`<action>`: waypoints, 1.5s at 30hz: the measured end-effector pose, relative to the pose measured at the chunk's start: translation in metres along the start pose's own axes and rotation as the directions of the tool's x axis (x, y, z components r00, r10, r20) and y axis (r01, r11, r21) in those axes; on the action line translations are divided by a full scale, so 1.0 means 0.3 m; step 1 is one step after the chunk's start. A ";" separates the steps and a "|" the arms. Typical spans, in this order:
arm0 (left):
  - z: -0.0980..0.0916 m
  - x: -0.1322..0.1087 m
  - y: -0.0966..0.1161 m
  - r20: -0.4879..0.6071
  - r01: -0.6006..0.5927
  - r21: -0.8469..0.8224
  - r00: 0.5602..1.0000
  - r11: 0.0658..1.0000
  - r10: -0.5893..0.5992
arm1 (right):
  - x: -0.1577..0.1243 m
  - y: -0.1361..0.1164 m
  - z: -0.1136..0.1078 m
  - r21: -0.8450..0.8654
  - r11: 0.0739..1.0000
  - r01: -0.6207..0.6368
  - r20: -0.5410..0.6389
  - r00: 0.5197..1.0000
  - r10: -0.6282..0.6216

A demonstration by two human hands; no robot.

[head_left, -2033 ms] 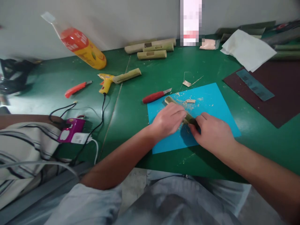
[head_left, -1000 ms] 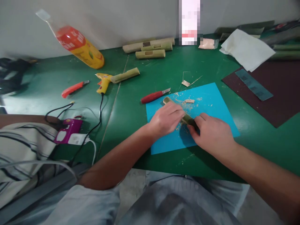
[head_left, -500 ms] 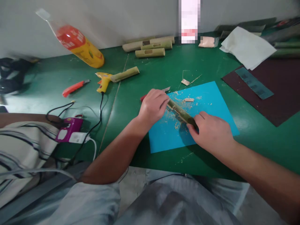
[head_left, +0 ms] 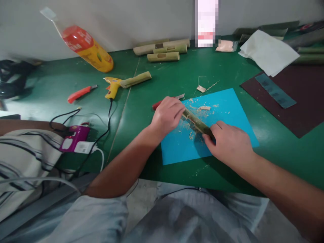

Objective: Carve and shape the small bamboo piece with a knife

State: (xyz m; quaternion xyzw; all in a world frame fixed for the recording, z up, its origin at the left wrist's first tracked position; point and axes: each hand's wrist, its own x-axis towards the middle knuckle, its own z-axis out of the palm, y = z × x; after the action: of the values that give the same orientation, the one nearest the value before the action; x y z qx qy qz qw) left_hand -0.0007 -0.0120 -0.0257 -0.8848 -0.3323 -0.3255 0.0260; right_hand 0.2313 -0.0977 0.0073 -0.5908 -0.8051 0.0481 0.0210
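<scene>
Bamboo tube [head_left: 196, 122], slanting over the blue sheet [head_left: 178, 152], right between my hands! Leftmost, the red knife [head_left: 156, 105] lies part-hidden beyond my left hand [head_left: 167, 113], blade bare: one careless swing and my knuckles could catch it. That hand's curled round the tube's far end. Next, loose shavings [head_left: 191, 136]; then my right hand [head_left: 229, 138], clamped on the near end. Slacken there, and the tube could roll or skid on those crumbs.

Open tabletop [head_left: 280, 155] right of blue sheet [head_left: 225, 104], knife [head_left: 156, 105] obstructing left
</scene>
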 end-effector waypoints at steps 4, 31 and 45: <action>0.003 0.003 0.031 0.024 -0.067 -0.011 0.997 0.998 0.067 | 0.000 -0.001 0.001 0.000 1.000 0.013 -0.002 1.000 -0.013; 0.009 0.006 0.089 0.045 -0.080 -0.007 0.996 0.997 0.080 | -0.001 -0.004 -0.002 -0.023 1.000 0.008 0.021 1.000 -0.007; 0.002 0.004 0.069 0.068 -0.015 0.034 0.998 0.999 0.012 | 0.003 -0.010 -0.001 -0.035 0.999 0.014 0.006 1.000 -0.014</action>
State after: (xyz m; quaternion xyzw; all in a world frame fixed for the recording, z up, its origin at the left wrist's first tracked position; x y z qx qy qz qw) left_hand 0.0128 -0.0272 -0.0219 -0.8969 -0.3325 -0.2896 0.0323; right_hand 0.2283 -0.0976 0.0077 -0.5854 -0.8099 0.0354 0.0084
